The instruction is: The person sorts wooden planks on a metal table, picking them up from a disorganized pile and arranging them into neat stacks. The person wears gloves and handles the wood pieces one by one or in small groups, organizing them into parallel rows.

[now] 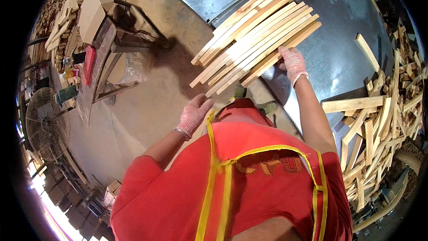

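Several pale wooden strips (258, 35) lie side by side, roughly parallel, on a metal tabletop (330, 62), their near-left ends jutting past its edge. My right hand (293, 64), in a whitish-pink knit glove, is closed on the outermost strip (281, 55), thumb near its upper side. This strip sits slightly apart from the others. My left hand (195, 115), gloved the same way, is just below the jutting ends, fingers stretched toward them and apparently holding nothing. Part of its fingers is hard to make out.
A heap of loose wood pieces (383, 125) crowds the right side. One offcut (368, 52) lies on the tabletop. To the left stand a worn wooden bench (104, 40) with a cardboard box (94, 13) and a round caged fan (47, 122). Stacked wood fills the far left.
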### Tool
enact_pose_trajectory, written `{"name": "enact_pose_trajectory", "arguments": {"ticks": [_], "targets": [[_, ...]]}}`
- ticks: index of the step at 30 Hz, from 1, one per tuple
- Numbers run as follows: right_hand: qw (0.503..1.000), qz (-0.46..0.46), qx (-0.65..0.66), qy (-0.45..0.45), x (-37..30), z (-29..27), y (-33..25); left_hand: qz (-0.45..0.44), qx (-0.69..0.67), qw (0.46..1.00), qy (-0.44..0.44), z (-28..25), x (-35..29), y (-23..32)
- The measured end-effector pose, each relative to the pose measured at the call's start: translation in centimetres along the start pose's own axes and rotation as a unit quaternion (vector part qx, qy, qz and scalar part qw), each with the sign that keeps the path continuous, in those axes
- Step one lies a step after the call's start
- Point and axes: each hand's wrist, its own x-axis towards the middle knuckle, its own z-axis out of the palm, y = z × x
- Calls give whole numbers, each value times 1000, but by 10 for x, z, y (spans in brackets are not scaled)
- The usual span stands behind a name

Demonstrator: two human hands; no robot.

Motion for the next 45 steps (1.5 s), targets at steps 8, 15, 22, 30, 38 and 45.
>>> {"name": "enact_pose_trajectory", "arguments": {"ticks": [8,15,22,30,38,45], "targets": [[996,11,90,-23,-8,-12,3,-114,-123,981,-99,11,31,87],[982,33,184,-18,-14,-21,22,-76,-115,966,-219,5,35,238],[847,-12,530,-24,-78,-85,35,385,174,876,-232,145,33,207],[874,-73,459,140,-131,-176,74,501,371,739,-256,200,-5,231],[815,-175,-21,553,-154,-585,86,506,369,740,-244,240,-5,195],[769,77,-563,291,-164,-503,212,466,437,768,-52,235,-8,176]]}}
